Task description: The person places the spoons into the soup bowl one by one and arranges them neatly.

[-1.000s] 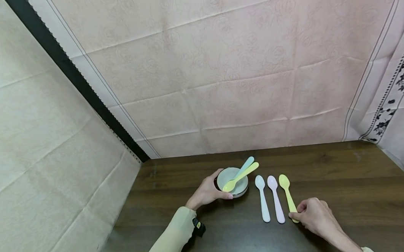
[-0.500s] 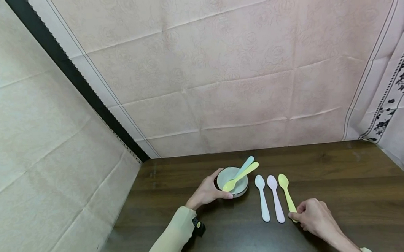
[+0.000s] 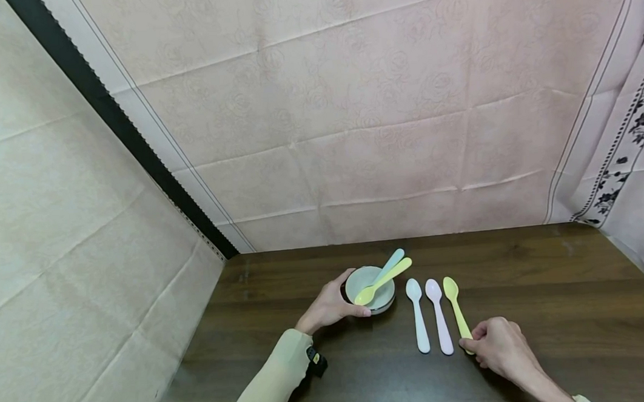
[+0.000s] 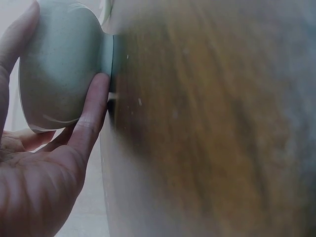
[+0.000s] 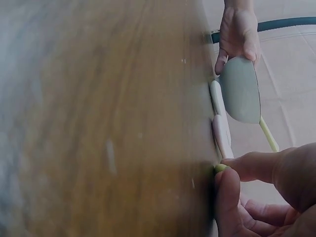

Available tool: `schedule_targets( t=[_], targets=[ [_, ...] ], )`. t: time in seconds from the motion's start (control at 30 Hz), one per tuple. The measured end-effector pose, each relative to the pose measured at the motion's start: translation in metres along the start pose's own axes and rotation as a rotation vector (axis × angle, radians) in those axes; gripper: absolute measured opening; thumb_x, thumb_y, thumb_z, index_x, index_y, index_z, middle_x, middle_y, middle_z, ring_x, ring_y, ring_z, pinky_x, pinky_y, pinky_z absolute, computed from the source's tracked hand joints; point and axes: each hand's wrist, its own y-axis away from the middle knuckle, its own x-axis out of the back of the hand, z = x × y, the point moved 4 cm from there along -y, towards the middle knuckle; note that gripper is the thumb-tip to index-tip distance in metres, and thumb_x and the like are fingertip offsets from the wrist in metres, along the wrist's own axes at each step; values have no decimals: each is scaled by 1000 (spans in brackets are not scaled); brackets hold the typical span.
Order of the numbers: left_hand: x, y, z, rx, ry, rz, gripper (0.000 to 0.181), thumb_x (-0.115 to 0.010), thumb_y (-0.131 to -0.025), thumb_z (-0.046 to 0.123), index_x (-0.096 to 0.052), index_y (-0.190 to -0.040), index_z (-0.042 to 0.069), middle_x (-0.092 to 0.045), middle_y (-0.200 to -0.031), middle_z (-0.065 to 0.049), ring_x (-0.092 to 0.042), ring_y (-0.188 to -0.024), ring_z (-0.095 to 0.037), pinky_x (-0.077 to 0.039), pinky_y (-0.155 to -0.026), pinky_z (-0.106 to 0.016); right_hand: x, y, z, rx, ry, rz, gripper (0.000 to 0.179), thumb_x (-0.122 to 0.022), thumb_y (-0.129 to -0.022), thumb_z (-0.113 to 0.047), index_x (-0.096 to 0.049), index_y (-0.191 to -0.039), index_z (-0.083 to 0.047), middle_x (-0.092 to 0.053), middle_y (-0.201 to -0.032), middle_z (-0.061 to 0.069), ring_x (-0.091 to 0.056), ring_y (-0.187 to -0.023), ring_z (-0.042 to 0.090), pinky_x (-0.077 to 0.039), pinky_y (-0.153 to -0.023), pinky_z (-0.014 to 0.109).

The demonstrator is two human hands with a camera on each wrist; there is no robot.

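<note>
A pale green bowl stands on the table, and my left hand grips its left side, thumb in front and fingers behind. Inside it lean a yellow spoon and a blue spoon, handles over the rim. To the right lie three spoons side by side: a light blue spoon, a lilac spoon and a second yellow spoon. My right hand pinches the handle end of that yellow spoon, whose bowl lies away from me. The right wrist view shows its green-yellow tip between thumb and finger.
The dark wooden table meets a pinkish cloth wall at its back edge. Another pale cloth hangs along the left, and a flower-bordered cloth along the right.
</note>
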Motion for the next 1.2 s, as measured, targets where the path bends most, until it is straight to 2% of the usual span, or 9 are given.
schedule_targets(
  t=[0.23,0.43,0.63,1.2],
  targets=[
    [0,-1,0,0,0,-1,109,-100,-79,34,-41,-169,18,-58,-160,-5,-55,-139,-26,-43,-122,-57,2,0,2,-16,-6,10,19,-85,-89,-20,-74,-78,-9,-69,-58,-3,-69,-55,11,-48,-56,28],
    [1,-1,2,5,15,-4,112,-100,-80,34,-37,-170,14,-56,-163,-7,-54,-141,-28,-42,-123,-59,3,0,3,-28,-36,9,19,-85,-90,-21,-74,-79,-8,-72,-61,-3,-70,-57,11,-47,-57,28],
    [1,-1,-1,5,-11,-4,112,-100,-80,35,-38,-170,14,-56,-162,-7,-55,-140,-27,-42,-122,-59,4,1,6,-54,-68,7,19,-85,-90,-20,-75,-80,-8,-73,-61,-2,-71,-58,11,-47,-59,27],
    [0,1,-1,5,-15,1,110,-100,-79,35,-40,-169,15,-57,-161,-7,-55,-138,-27,-43,-121,-58,7,6,9,-57,-139,39,18,-82,-94,-18,-79,-95,-1,-77,-67,1,-74,-61,12,-49,-59,24]
  ],
)
